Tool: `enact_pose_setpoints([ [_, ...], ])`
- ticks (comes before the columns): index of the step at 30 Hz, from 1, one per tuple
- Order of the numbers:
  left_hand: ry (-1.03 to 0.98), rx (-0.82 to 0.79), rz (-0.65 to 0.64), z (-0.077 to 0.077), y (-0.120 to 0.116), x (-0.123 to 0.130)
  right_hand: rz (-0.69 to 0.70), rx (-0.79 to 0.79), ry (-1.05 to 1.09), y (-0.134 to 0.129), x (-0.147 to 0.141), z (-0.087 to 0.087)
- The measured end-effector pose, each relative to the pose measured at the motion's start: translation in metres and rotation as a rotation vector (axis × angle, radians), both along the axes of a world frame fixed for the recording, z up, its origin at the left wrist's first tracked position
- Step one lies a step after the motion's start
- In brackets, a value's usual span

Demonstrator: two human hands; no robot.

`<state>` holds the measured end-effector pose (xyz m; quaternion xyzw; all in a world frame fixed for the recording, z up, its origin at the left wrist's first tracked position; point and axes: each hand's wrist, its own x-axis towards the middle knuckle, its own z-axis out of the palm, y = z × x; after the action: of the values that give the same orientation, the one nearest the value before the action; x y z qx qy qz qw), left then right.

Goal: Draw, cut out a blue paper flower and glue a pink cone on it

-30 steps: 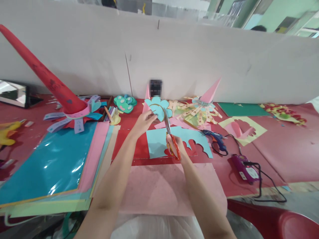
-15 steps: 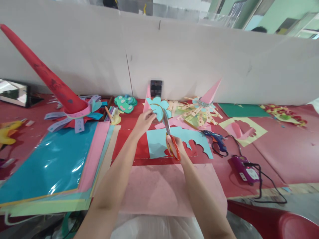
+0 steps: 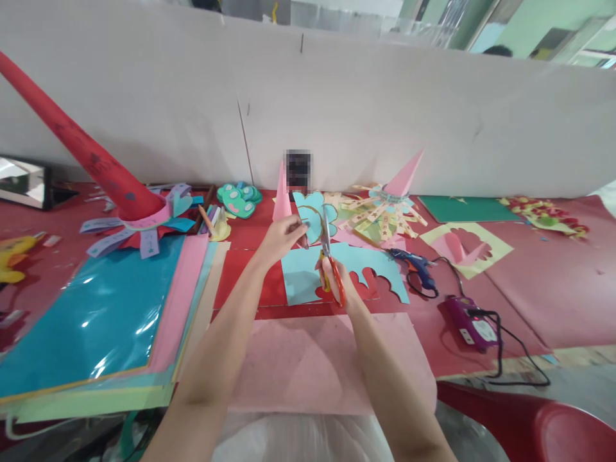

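My left hand pinches the lower left edge of a light-blue paper flower with a scalloped rim and a curved line drawn on it. Held by its red and yellow handles, a pair of scissors points away from me in my right hand. The blades lie against the flower's right part, between petals. Below the hands, a light-blue sheet with scalloped cut-outs rests on red paper.
Pink paper cones stand behind. To the right are a blue glue gun, a purple power strip with a cord, and a cut yellow sheet. A tall red cone hat and stacked coloured sheets are at left.
The paper flower has turned and shifted slightly right in my left hand. The scissor blades now sit more upright at its right side. The view has shifted a little.
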<state>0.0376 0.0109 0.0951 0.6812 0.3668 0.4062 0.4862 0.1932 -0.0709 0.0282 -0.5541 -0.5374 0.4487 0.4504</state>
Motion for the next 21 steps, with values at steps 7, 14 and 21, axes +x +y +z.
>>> enact_pose_setpoints([
  [7,0.029,0.002,0.000,0.0082,-0.0030,-0.0011,-0.016,0.004,0.002,-0.0008,-0.0003,0.0003],
  [14,0.049,0.001,-0.001,0.0097,-0.0035,-0.0020,-0.014,-0.056,0.030,-0.0023,-0.0013,0.0017],
  [21,0.063,0.018,-0.018,0.0088,-0.0019,-0.0067,-0.014,-0.064,0.030,-0.0032,-0.0018,0.0051],
])
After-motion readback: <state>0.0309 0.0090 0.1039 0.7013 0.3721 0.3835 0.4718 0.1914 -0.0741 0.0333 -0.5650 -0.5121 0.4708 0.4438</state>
